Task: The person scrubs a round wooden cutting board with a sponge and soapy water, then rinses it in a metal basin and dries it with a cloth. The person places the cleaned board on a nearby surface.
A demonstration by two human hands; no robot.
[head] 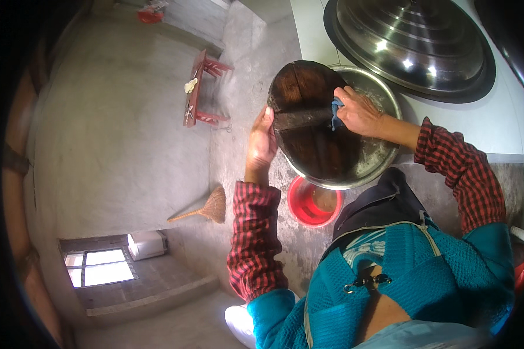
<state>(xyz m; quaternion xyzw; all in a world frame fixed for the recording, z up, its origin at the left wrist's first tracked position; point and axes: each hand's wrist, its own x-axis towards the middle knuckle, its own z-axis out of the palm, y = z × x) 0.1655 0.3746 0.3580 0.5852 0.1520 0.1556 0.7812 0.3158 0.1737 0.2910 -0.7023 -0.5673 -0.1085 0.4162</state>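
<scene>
A round dark wooden lid (318,144) with a raised wooden bar across its middle is held tilted over a wide metal basin (377,163). It looks wet. My left hand (263,141) grips the lid's left rim, thumb on the upper face. In my right hand (359,112) a bunched blue cloth (336,114) is pressed against the lid near the right end of the bar. The lid hides much of the basin's inside; whitish residue shows on the basin wall at the right.
A large domed metal lid (412,43) sits on the white tiled counter (476,126). Below the basin stands a red bucket (299,203) on the floor. Along the left wall are a reddish wooden bench (193,94) bearing small items and a straw broom (212,207).
</scene>
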